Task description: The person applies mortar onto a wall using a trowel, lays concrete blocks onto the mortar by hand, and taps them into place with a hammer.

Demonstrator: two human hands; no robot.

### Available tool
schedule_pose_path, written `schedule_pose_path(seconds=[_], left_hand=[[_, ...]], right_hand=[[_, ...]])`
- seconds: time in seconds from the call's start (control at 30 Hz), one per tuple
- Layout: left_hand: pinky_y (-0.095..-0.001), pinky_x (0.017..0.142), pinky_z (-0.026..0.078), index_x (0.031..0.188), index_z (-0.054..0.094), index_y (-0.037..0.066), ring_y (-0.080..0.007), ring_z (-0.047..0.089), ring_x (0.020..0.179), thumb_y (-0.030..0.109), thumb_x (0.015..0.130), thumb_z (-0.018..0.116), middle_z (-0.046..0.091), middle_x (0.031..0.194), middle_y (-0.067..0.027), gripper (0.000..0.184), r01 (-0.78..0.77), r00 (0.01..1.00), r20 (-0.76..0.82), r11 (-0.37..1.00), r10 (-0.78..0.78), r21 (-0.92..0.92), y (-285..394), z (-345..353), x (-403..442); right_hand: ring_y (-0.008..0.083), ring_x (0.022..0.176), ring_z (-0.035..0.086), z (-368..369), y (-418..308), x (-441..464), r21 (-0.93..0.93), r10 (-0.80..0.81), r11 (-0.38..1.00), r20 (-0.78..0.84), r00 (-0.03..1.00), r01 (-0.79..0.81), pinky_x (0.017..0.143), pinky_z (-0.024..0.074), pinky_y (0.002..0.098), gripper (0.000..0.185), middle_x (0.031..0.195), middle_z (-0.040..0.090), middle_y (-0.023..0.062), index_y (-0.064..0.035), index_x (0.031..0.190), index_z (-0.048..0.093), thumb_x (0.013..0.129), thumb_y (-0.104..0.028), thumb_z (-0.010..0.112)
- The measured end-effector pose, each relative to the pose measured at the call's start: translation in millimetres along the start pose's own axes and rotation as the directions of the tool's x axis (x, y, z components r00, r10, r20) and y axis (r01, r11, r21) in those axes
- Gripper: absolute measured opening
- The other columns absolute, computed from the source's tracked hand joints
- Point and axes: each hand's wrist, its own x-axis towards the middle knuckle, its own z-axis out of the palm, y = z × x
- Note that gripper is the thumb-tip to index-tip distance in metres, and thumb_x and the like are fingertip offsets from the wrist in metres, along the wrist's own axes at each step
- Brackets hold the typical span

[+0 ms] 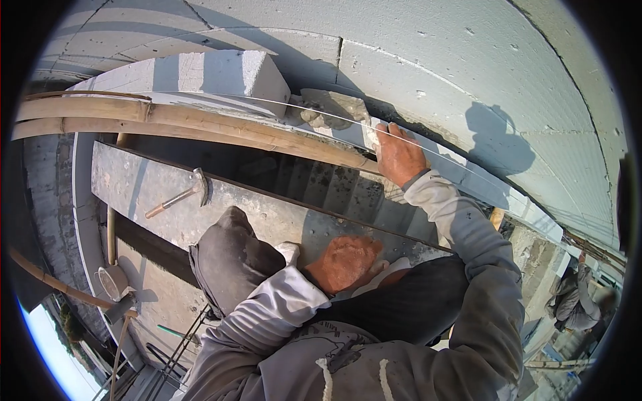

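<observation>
The low block sits against the wall, in line with the taller white block farther left. My right hand is laid over its near end, palm down, fingers out across the top edge. My left hand is apart from it, low between my knees, fingers curled; I can't tell whether anything is inside them.

The block looks stiff, chalky and rather light for its bulk, dry enough to give good grip. I'd judge its corners brittle, so the place to take it is by the broad faces, with flat palms, clear of the edges. Just beside my right fingers lies a lump of mortar, rough and grey; it would likely smear and let a block slide a little. A thin string runs along the blocks and passes over my fingers, easy to snag.

On my side of the blocks, the bamboo poles run lengthwise. Below them is the metal plank I'm crouched on, with a hammer lying flat, its head towards the poles. Lower left are a small pail and some thin rods. Far off right, another person is bent over.
</observation>
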Motion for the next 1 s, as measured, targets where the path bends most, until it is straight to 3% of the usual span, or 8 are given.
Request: schedule_pose_path(seconds=[0.27,0.4,0.43,0.57,0.67,0.8,0.93,1.0], left_hand=[[-0.0403,0.07,0.051,0.1,0.059,0.005,-0.032,0.064,0.077,0.034,0.082,0.063,0.063,0.082,-0.0157,0.034,-0.017,0.999,-0.043,0.999,0.018,0.032,0,-2,-2],[-0.0405,0.07,0.051,0.103,0.059,0.005,-0.0319,0.064,0.077,0.034,0.082,0.063,0.063,0.082,-0.0159,0.036,0.004,0.999,-0.052,0.999,-0.002,0.036,-2,-1,-1],[-0.0405,0.07,0.051,0.103,0.059,0.005,-0.0319,0.064,0.077,0.034,0.082,0.063,0.063,0.082,-0.0159,0.036,0.004,0.999,-0.049,0.999,-0.002,0.039,-2,-1,-1],[-0.0396,0.069,0.052,0.102,0.059,0.005,-0.0316,0.064,0.078,0.034,0.082,0.062,0.063,0.083,-0.0156,0.036,-0.02,0.998,-0.057,0.998,0.023,0.055,3,1,1],[-0.0392,0.068,0.052,0.101,0.059,0.005,-0.0317,0.064,0.077,0.034,0.082,0.063,0.063,0.083,-0.0157,0.035,-0.034,0.998,-0.054,0.998,0.037,0.051,4,1,3],[-0.0395,0.068,0.052,0.1,0.059,0.004,-0.0321,0.064,0.077,0.033,0.082,0.063,0.063,0.083,-0.0157,0.035,-0.017,0.999,-0.05,0.998,0.02,0.056,6,1,6],[-0.0395,0.068,0.052,0.1,0.059,0.004,-0.0323,0.064,0.077,0.033,0.082,0.063,0.063,0.082,-0.0157,0.034,-0.052,0.995,-0.079,0.997,0.056,0.055,6,2,8],[-0.0394,0.068,0.052,0.1,0.059,0.005,-0.0323,0.064,0.077,0.033,0.081,0.063,0.063,0.082,-0.0159,0.034,-0.031,0.998,-0.049,0.998,0.034,0.051,8,3,9]], right_hand=[[0.0376,0.098,0.059,-35,23,-3,0.25,0.19,0.937,0.219,0.957,-0.243,0.086,0.044,0.0439,0.051,0.102,0.06,0.0243,0.0048,0.104,0.055,0.086,-0.043,0.054],[0.03,0.082,0.064,-48,22,28,0.33,0.085,0.885,0.578,0.812,-0.327,0.077,0.0469,0.0402,0.059,0.076,0.061,0.0218,0.0071,0.087,0.06,0.091,-0.05,0.043],[0.0301,0.074,0.064,-50,16,38,0.294,0.074,0.892,0.656,0.751,-0.345,0.075,0.0473,0.0405,0.066,0.072,0.06,0.0226,0.0085,0.109,0.057,0.091,-0.053,0.041],[0.0314,0.079,0.064,-41,-6,60,0.277,0.037,0.928,0.598,0.801,-0.249,0.076,0.0476,0.0402,0.058,0.073,0.061,0.0202,0.0045,0.094,0.062,0.092,-0.05,0.042],[0.0343,0.088,0.063,-28,-18,62,0.247,0.055,0.952,0.449,0.892,-0.182,0.08,0.047,0.0413,0.053,0.083,0.063,0.0229,0.0048,0.095,0.062,0.092,-0.046,0.045],[0.0369,0.1,0.059,-45,-19,59,0.176,0.114,0.953,0.54,0.834,-0.245,0.086,0.0452,0.0438,0.053,0.104,0.062,0.0228,0.0039,0.107,0.059,0.091,-0.045,0.047],[0.0362,0.092,0.061,-39,6,39,0.133,0.127,0.971,0.417,0.9,-0.199,0.081,0.0467,0.0435,0.05,0.089,0.063,0.02,0.0026,0.093,0.062,0.091,-0.045,0.048],[0.0383,0.105,0.056,-45,16,30,0.113,0.154,0.965,0.492,0.857,-0.239,0.091,0.0437,0.0435,0.061,0.112,0.059,0.0221,0.0026,0.116,0.057,0.089,-0.051,0.047]])
